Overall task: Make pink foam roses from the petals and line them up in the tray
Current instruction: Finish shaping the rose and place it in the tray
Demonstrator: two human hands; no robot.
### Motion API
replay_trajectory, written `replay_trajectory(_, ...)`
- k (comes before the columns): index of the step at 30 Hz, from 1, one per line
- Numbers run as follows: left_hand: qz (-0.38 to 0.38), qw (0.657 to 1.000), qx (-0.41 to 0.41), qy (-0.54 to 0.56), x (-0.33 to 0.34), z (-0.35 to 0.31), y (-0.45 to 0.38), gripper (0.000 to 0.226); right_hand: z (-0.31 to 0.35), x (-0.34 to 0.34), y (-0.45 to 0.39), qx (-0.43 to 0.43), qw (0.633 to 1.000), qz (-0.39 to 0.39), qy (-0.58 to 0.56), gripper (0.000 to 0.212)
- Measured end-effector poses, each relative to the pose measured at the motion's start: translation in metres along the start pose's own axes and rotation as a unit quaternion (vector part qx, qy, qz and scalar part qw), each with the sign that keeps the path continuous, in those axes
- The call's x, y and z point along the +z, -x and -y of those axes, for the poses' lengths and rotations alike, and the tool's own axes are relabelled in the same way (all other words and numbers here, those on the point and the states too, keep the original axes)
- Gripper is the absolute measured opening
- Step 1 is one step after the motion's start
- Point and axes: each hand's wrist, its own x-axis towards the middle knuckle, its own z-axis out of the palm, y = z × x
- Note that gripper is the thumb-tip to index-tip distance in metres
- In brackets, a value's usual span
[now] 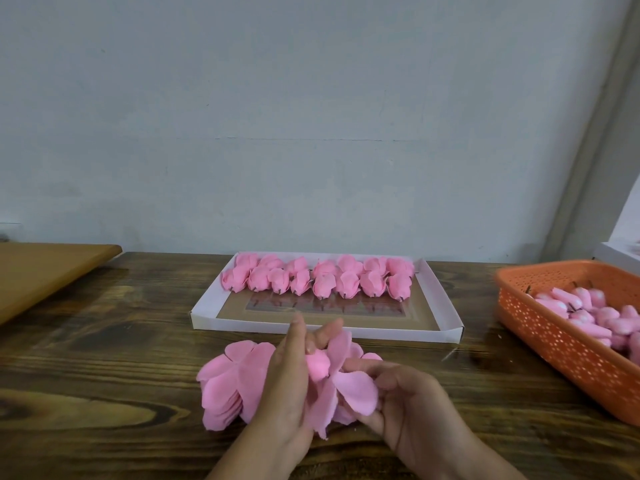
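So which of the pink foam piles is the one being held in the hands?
The rose being wrapped, gripped by both hands; the petal stack lies untouched left of it.

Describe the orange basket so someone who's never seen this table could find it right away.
Start at the white tray of finished roses mid-table, then look to the table's right edge. The orange basket sits there, the only perforated plastic container, holding pink buds rather than open roses.

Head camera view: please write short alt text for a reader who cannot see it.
Two hands, left hand and right hand, fold pink foam petals around a bud above a petal stack on a wooden table. Behind, a white tray holds two rows of finished roses; an orange basket sits right.
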Motion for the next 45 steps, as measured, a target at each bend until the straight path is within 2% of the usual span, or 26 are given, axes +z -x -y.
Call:
replay_trajectory(1,0.004,1.000,-0.016,0.019,-0.002,0.001,-0.001,0.064,0.001,0.001,0.001,0.001,1.000,0.000,0.003,0.061)
replay_trajectory(3,0.025,0.998,-0.028,0.041,-0.005,0.003,-0.003,0.059,0.000,0.000,0.000,-0.002,1.000,0.000,0.004,0.092)
replay_trajectory(4,0.033,0.998,-0.027,0.045,-0.006,0.004,-0.004,0.056,-0.001,0.000,0.000,0.001,1.000,0.007,-0.004,0.097)
replay_trajectory(7,0.045,0.997,-0.022,0.062,-0.007,0.004,-0.007,0.052,-0.001,-0.004,0.000,0.013,0.996,0.041,-0.075,0.058)
replay_trajectory(8,0.044,0.996,-0.030,0.068,-0.007,0.005,-0.008,0.052,0.000,-0.004,0.001,0.016,0.994,0.051,-0.099,0.053)
replay_trajectory(11,0.046,0.995,-0.031,0.081,-0.009,0.007,-0.010,0.051,-0.002,-0.005,0.000,-0.002,0.989,0.053,-0.137,0.058)
replay_trajectory(14,0.043,0.997,-0.001,0.058,-0.013,0.010,-0.011,0.047,-0.007,-0.006,-0.003,-0.017,0.996,0.050,-0.077,0.058)
replay_trajectory(19,0.024,0.999,-0.033,0.021,-0.013,0.010,-0.010,0.062,-0.016,-0.007,-0.008,-0.063,0.998,0.011,0.028,0.042)
replay_trajectory(24,0.050,0.999,-0.007,0.000,-0.005,0.011,-0.006,0.053,-0.017,-0.006,-0.009,-0.102,0.992,-0.016,0.076,0.033)
replay_trajectory(27,0.032,0.999,-0.023,-0.012,-0.005,0.012,-0.006,0.071,-0.019,-0.006,-0.009,-0.107,0.991,-0.023,0.079,0.034)
replay_trajectory(28,0.036,0.999,-0.021,-0.013,-0.004,0.013,-0.006,0.073,-0.020,-0.007,-0.009,-0.106,0.990,-0.027,0.084,0.034)
replay_trajectory(31,0.077,0.997,0.001,-0.009,-0.004,0.018,-0.005,0.053,-0.022,-0.006,-0.009,-0.108,0.986,-0.041,0.121,0.029)
replay_trajectory(33,0.086,0.996,0.015,-0.013,-0.003,0.019,-0.003,0.051,-0.023,-0.005,-0.008,-0.117,0.983,-0.052,0.133,0.028)
replay_trajectory(38,0.105,0.993,-0.041,0.022,0.003,0.019,0.002,0.064,-0.028,-0.003,-0.007,-0.163,0.969,-0.077,0.171,0.023)
replay_trajectory(41,0.132,0.990,-0.035,0.030,0.004,0.020,0.003,0.072,-0.030,-0.004,-0.008,-0.171,0.966,-0.088,0.173,0.021)
replay_trajectory(45,0.130,0.991,-0.005,0.001,0.012,0.017,0.001,0.075,-0.031,-0.005,-0.010,-0.162,0.968,-0.079,0.175,0.030)
